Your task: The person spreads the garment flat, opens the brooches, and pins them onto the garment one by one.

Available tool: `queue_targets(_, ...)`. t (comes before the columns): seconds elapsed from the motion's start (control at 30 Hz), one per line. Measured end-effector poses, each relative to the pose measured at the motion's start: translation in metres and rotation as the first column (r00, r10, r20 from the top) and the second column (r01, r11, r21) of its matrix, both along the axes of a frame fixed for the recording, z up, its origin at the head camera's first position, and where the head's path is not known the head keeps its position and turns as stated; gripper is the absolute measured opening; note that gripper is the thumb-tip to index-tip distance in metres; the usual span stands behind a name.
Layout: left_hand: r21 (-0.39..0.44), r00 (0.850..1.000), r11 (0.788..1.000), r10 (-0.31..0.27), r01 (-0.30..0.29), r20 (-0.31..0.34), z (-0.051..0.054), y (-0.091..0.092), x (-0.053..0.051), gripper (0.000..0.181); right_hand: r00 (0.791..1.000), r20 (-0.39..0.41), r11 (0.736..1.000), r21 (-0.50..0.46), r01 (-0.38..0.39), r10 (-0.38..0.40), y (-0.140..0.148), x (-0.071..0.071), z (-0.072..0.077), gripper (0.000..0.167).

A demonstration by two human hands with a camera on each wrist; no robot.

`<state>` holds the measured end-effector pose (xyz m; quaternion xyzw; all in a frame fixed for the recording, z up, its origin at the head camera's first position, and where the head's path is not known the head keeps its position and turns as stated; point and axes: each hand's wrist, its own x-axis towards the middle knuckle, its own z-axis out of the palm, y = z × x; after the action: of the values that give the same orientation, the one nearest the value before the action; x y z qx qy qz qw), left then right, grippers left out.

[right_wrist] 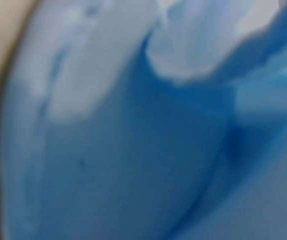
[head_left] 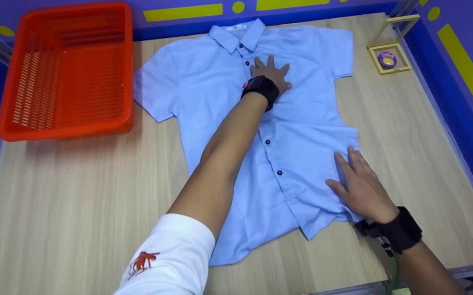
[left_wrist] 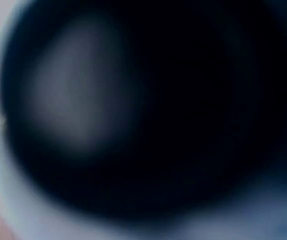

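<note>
A light blue short-sleeved shirt [head_left: 216, 94] lies front side up, its collar [head_left: 238, 37] toward the back and dark buttons [head_left: 268, 142] down its middle. On its upper chest rests my left hand [head_left: 271, 73], fingers spread. My right hand [head_left: 361, 190] lies on the shirt's lower right side, near the hem, with straight fingers. Around there the cloth bunches and its right edge is uneven. Blurred blue cloth [right_wrist: 123, 165] fills the right wrist view. Mostly dark blur covers the left wrist view, so no hand detail shows there.
A red plastic basket [head_left: 66, 133] stands at the back left, close to the shirt's left sleeve. At the back right sits a small hinged frame box [head_left: 400, 67] with a round purple badge [head_left: 387, 60]. Blue and purple walls border the wooden table [head_left: 76, 213].
</note>
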<state>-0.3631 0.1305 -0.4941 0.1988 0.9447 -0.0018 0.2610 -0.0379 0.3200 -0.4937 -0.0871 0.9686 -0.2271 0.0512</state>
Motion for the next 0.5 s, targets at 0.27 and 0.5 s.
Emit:
queue_targets(0.27,0.035,1.0,0.999,-0.01,0.01,0.0,0.028,-0.011,0.02,0.069,0.999,-0.041,0.997,0.079,0.021,-0.018,-0.008,0.017,0.005,0.07)
queue_targets(0.5,0.04,1.0,0.999,-0.026,0.026,0.008,0.033,-0.015,0.026,0.068,0.999,-0.027,0.993,0.112,0.023,-0.02,-0.01,0.023,0.008,0.071)
